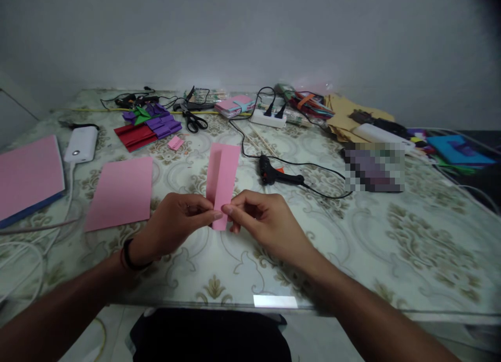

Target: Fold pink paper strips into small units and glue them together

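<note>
Fingers of left hand point(178, 218) and right hand point(260, 218) pinched shut on the near end of a pink paper strip point(222, 182), folded lengthwise, matte, standing up above the worktop point(352, 247). Strip's bottom edge hidden behind fingertips. Flat pink sheet point(121, 192) left, black glue gun point(274, 174) beyond.

Worn on the head, looked forward and down over the near edge of a patterned table point(352, 257). Sat close above the left hand point(172, 221) and right hand point(266, 221), both low and centred in frame. Faced a bare grey wall point(250, 33) beyond the table's far edge. Only one view, so nothing shared.
</note>
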`<state>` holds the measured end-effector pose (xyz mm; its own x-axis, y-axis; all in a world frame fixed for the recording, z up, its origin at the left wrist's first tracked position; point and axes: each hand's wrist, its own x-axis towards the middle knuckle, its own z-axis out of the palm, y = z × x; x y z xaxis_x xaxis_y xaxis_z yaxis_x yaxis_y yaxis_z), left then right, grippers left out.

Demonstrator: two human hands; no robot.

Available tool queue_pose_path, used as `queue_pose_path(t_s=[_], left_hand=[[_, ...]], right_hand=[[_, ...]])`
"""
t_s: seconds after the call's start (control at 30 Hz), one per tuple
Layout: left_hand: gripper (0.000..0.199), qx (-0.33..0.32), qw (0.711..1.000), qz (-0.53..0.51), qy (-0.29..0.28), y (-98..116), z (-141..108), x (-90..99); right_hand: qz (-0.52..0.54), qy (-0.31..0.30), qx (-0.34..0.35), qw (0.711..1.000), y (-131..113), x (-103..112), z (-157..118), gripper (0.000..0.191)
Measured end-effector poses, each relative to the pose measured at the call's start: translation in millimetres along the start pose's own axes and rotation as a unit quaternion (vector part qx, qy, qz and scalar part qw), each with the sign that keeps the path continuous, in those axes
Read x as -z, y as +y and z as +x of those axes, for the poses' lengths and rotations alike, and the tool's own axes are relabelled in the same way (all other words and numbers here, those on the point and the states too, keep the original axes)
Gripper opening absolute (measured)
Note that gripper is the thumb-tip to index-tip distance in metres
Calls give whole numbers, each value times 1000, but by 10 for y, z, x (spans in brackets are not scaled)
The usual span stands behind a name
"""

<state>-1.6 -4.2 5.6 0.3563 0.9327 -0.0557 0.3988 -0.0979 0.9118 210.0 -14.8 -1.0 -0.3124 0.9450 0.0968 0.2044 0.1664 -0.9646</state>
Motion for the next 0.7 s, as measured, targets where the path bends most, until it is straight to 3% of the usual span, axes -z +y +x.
queue_pose_path(t_s=[0.13,0.4,0.57,0.7], left_hand=[[25,-10,1000,6,-10,-9,7,7],[21,35,997,-54,-47,20,0,-4],[25,15,999,-20,-34,64,-8,5],[24,7,999,-33,-14,26,10,-17]], right_hand=[[-14,-3,5,1000,-6,-3,6,34],[22,30,10,999,4,-16,10,32],[-15,-19,-7,1000,-9,-9,20,33],[-14,-15,-7,1000,-12,-1,27,34]])
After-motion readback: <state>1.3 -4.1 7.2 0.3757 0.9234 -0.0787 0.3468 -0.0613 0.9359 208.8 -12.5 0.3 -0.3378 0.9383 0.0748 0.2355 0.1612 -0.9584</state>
